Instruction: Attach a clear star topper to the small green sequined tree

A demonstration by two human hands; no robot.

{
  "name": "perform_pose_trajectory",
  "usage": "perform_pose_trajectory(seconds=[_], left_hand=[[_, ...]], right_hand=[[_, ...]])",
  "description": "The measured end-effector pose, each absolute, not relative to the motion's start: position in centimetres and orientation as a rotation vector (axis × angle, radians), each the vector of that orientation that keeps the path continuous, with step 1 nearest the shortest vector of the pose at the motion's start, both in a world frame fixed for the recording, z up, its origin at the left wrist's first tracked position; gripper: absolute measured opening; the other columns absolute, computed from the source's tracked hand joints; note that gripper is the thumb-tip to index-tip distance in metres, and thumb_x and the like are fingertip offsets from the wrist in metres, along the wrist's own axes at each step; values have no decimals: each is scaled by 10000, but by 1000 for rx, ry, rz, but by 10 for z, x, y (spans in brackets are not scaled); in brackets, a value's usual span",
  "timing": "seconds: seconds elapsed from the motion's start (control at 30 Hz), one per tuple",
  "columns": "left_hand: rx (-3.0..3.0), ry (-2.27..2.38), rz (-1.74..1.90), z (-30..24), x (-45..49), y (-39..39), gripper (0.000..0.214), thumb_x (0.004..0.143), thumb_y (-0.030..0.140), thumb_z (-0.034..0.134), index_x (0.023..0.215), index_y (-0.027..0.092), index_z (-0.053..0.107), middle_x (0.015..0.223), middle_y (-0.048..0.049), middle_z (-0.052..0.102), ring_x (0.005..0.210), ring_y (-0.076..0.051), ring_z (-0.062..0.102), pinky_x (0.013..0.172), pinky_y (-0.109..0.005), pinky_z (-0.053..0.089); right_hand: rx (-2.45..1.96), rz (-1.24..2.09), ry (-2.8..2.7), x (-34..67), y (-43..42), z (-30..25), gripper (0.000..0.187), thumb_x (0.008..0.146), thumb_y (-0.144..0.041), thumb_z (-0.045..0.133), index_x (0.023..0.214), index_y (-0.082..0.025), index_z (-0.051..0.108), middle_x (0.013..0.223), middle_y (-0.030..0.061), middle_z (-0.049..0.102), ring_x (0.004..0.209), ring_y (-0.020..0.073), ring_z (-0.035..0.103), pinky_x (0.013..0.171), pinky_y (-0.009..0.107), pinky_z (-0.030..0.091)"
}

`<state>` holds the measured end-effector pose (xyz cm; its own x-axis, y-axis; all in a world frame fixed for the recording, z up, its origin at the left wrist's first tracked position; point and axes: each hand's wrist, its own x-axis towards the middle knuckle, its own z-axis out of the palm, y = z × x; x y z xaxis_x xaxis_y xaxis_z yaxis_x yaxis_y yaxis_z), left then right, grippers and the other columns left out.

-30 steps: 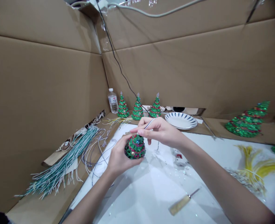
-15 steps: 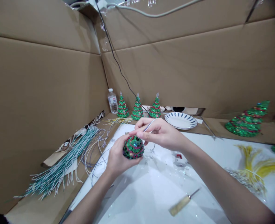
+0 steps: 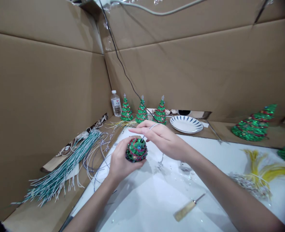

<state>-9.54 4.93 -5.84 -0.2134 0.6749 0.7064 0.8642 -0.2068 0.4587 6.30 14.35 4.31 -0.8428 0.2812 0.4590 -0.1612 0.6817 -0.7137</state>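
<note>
A small decorated Christmas tree (image 3: pixel 137 150) lies in my left hand (image 3: pixel 121 158), its tip turned toward me and my fingers wrapped round its side. From a dark hole at that tip rises a thin wire (image 3: pixel 146 136), which bends up across my right hand (image 3: pixel 163 138). My right thumb and fingers are close together around the wire just above the tip, the forefinger stretched out to the left. Below the right hand hangs a length of wire with a clear star-like piece (image 3: pixel 160 165) on its end.
Three small trees (image 3: pixel 142 111) stand at the back beside a water bottle (image 3: pixel 116 103) and a striped plate (image 3: pixel 186 124). A bigger tree (image 3: pixel 251 127) leans on the right. Green-white wires (image 3: pixel 65 170) lie left, yellow wires (image 3: pixel 260 174) right. An awl (image 3: pixel 186 210) rests in front.
My right hand has shifted slightly away from the tree's tip and its fingers have straightened. The wire's entry into the hole shows more plainly. My left hand keeps its hold.
</note>
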Motion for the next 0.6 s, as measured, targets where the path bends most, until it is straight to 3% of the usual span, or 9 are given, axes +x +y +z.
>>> perform_pose_trajectory(seconds=[0.17, 0.27, 0.37, 0.47, 0.53, 0.6], left_hand=[[-1854, -1916, -1417, -57, -94, 49, 678, 563, 311, 795, 1177, 237, 515, 1111, -40, 646, 998, -245, 633, 873, -357, 508], [-1849, -1931, -1408, -57, -94, 49, 686, 567, 311, 793, 1190, 236, 516, 1142, -43, 640, 1033, -249, 623, 904, -362, 496], [-1833, -1900, -1391, -57, -94, 49, 721, 560, 302, 799, 1216, 240, 507, 1168, -53, 634, 1046, -256, 620, 917, -371, 491], [-1834, -1890, -1386, -57, -95, 49, 722, 563, 304, 802, 1219, 246, 505, 1156, -52, 642, 1032, -252, 626, 906, -368, 497], [-1829, -1898, -1395, -57, -96, 49, 730, 559, 316, 807, 1217, 244, 501, 1144, -50, 647, 1025, -251, 630, 907, -368, 498], [-1817, -1910, -1401, -58, -97, 49, 731, 560, 326, 808, 1217, 240, 500, 1136, -53, 650, 1020, -252, 632, 916, -375, 495]], right_hand=[[-36, 718, -2518, 60, 142, 40, 447, 990, -362, 300, 1360, -189, 482, 1285, 78, 546, 1229, 157, 441, 1051, 339, 329], [-129, 747, -2518, 60, 145, 39, 551, 943, -495, 378, 1398, -188, 432, 1344, 89, 515, 1265, 202, 415, 1075, 393, 298], [-321, 1163, -2370, 58, 150, 37, 712, 861, -694, 323, 1322, -189, 525, 1356, 98, 514, 1254, 241, 433, 1041, 413, 348], [-489, 1740, -2123, 55, 161, 37, 805, 819, -776, 193, 1011, -173, 691, 1284, 109, 566, 1139, 234, 517, 884, 349, 473], [-532, 2013, -1899, 54, 169, 36, 771, 829, -759, 224, 871, -150, 695, 1102, 125, 638, 998, 205, 569, 776, 308, 508], [-535, 2148, -1648, 54, 176, 35, 653, 848, -693, 330, 863, -142, 679, 865, 87, 642, 813, 157, 581, 662, 269, 509]])
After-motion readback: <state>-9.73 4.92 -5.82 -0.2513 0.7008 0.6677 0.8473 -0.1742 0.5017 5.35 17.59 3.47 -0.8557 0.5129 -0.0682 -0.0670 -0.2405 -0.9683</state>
